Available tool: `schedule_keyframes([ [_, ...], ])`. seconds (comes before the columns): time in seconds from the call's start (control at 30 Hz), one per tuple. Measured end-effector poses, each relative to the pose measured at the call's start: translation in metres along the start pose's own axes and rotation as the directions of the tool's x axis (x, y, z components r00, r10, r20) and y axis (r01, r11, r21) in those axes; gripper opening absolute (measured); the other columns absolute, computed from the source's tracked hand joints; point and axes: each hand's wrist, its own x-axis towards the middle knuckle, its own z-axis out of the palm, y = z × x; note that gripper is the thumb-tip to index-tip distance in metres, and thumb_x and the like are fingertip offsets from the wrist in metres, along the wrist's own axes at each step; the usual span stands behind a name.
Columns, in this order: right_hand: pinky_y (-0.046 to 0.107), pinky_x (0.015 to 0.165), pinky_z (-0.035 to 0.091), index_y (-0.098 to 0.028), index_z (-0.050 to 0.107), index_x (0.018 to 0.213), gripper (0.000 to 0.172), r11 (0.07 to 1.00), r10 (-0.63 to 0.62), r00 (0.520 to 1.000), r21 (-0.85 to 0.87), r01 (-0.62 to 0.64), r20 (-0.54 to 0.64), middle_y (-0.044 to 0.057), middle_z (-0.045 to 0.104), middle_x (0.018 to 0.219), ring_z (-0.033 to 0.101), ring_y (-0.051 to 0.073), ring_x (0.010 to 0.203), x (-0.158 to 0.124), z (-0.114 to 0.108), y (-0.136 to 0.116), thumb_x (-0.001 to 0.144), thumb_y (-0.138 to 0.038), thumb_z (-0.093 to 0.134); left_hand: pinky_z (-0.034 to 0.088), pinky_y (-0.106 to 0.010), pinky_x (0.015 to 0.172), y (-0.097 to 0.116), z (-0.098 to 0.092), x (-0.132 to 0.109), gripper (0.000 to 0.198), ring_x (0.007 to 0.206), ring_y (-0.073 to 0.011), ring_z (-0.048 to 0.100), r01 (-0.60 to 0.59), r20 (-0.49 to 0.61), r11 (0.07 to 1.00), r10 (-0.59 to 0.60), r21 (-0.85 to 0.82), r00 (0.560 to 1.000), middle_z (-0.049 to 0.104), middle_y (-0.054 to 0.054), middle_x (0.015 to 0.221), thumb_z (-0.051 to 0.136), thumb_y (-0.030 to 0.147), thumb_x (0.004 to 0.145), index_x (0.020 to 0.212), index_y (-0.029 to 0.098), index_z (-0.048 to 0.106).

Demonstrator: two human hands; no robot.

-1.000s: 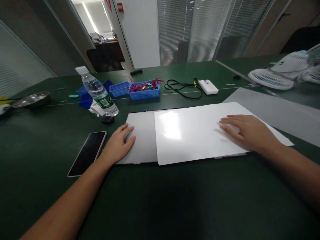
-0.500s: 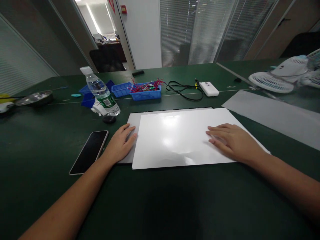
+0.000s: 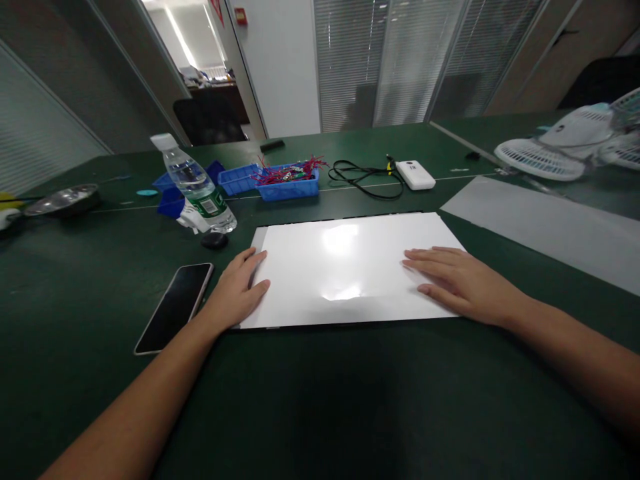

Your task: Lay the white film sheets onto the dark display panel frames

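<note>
A glossy white sheet (image 3: 340, 267) lies flat in front of me, over a thin dark-edged panel (image 3: 257, 235) that shows as a grey strip at the left and a dark line along the far edge. My left hand (image 3: 239, 288) rests at the sheet's left edge, fingers apart and thumb on the white surface. Flat on the right part of the sheet lies my right hand (image 3: 457, 280), fingers stretched to the left. Neither hand grips anything. The sheet's right edge is partly hidden beneath my right hand.
Left of the sheet lie a phone (image 3: 175, 308) and a black mouse (image 3: 215, 241). Behind stand a water bottle (image 3: 197, 187), blue trays (image 3: 289, 192) with red wires, a black cable (image 3: 367, 180) and a white power bank (image 3: 415, 175). At right are another sheet (image 3: 545, 230) and a white fan (image 3: 543, 159).
The white sheet has slid left and slightly away, covering most of the grey strip and lining up with the panel beneath. My right hand moved slightly left with it.
</note>
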Motion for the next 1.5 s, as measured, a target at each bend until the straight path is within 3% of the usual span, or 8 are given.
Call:
schedule_keyframes([
  [0.2, 0.06, 0.102, 0.063, -0.019, 0.084, 0.126, 0.048, 0.97, 0.203, 0.975, -0.117, -0.213, -0.088, 0.012, 0.08, 0.131, 0.074, 0.035, 0.125, -0.002, -0.004, 0.016, 0.112, -0.048, 0.048, 0.031, -0.06, 0.136, -0.001, -0.001, -0.001, 0.074, 0.163, -0.0392, 0.041, 0.014, -0.001, 0.999, -0.014, -0.052, 1.0, 0.042, -0.02, 0.174, 0.053, 0.04, 0.092, 0.16, 0.013, 0.055],
  [0.43, 0.059, 0.109, 0.061, -0.025, 0.084, 0.126, 0.043, 0.989, 0.147, 0.986, 0.019, -0.146, -0.074, 0.009, 0.077, 0.138, 0.072, 0.033, 0.131, -0.002, -0.001, 0.019, 0.11, -0.046, 0.051, 0.026, -0.054, 0.139, -0.007, 0.006, -0.001, 0.076, 0.165, -0.0353, 0.039, 0.042, -0.046, 0.996, -0.045, -0.075, 0.998, 0.042, -0.02, 0.176, 0.049, 0.032, 0.088, 0.159, 0.009, 0.057],
  [0.67, 0.055, 0.124, 0.046, -0.016, 0.074, 0.145, 0.053, 0.978, 0.196, 0.978, -0.056, -0.2, -0.066, 0.014, 0.071, 0.149, 0.061, 0.033, 0.145, -0.011, -0.02, 0.055, 0.112, -0.047, 0.048, 0.026, -0.06, 0.137, 0.006, 0.0, -0.001, 0.081, 0.165, -0.0397, 0.037, 0.067, 0.0, 0.997, -0.067, -0.023, 0.998, 0.039, -0.024, 0.177, 0.043, 0.062, 0.102, 0.159, 0.006, 0.055],
  [0.83, 0.055, 0.124, 0.043, -0.014, 0.063, 0.158, 0.077, 0.73, 0.58, 0.768, -0.246, -0.638, -0.27, 0.019, 0.059, 0.162, 0.055, 0.038, 0.149, -0.056, -0.031, 0.138, 0.107, -0.068, 0.043, 0.028, -0.058, 0.136, 0.014, -0.003, 0.0, 0.092, 0.165, -0.0408, 0.037, 0.073, 0.023, 0.995, -0.075, 0.062, 0.997, 0.038, -0.027, 0.177, 0.049, 0.068, 0.097, 0.16, 0.002, 0.052],
  [0.97, 0.058, 0.116, 0.044, -0.004, 0.046, 0.17, 0.114, 0.455, 0.857, 0.494, -0.235, -0.859, -0.146, 0.029, 0.044, 0.171, 0.047, 0.047, 0.153, -0.086, -0.025, 0.19, 0.097, -0.091, 0.035, 0.027, -0.056, 0.137, 0.015, -0.003, 0.0, 0.095, 0.165, -0.0396, 0.037, 0.092, 0.028, 0.993, -0.094, 0.068, 0.995, 0.038, -0.026, 0.177, 0.05, 0.067, 0.095, 0.162, 0.0, 0.05],
  [1.03, 0.058, 0.111, 0.045, -0.005, 0.048, 0.169, 0.116, 0.392, 0.91, 0.411, -0.213, -0.895, -0.057, 0.03, 0.045, 0.17, 0.049, 0.047, 0.15, -0.091, -0.022, 0.202, 0.095, -0.094, 0.032, 0.027, -0.055, 0.137, 0.015, -0.003, 0.0, 0.095, 0.165, -0.0395, 0.037, 0.101, 0.025, 0.993, -0.103, 0.067, 0.994, 0.038, -0.026, 0.177, 0.049, 0.069, 0.095, 0.162, 0.0, 0.051],
  [1.3, 0.053, 0.099, 0.044, -0.011, 0.049, 0.169, 0.104, 0.339, 0.936, 0.351, -0.197, -0.92, -0.028, 0.029, 0.05, 0.167, 0.054, 0.045, 0.142, -0.081, -0.02, 0.2, 0.099, -0.088, 0.039, 0.029, -0.056, 0.136, 0.013, -0.001, 0.001, 0.093, 0.163, -0.0402, 0.04, 0.096, 0.004, 0.993, -0.097, 0.072, 0.995, 0.041, -0.026, 0.175, 0.05, 0.07, 0.096, 0.159, 0.002, 0.054],
  [1.5, 0.049, 0.083, 0.039, -0.009, 0.048, 0.167, 0.096, 0.33, 0.93, 0.359, -0.251, -0.91, -0.079, 0.034, 0.059, 0.154, 0.062, 0.042, 0.128, -0.067, -0.029, 0.161, 0.106, -0.081, 0.032, 0.032, -0.056, 0.135, 0.009, 0.002, 0.003, 0.089, 0.161, -0.0423, 0.044, 0.089, -0.02, 0.993, -0.088, 0.08, 0.996, 0.044, -0.025, 0.174, 0.053, 0.069, 0.096, 0.156, 0.003, 0.059],
])
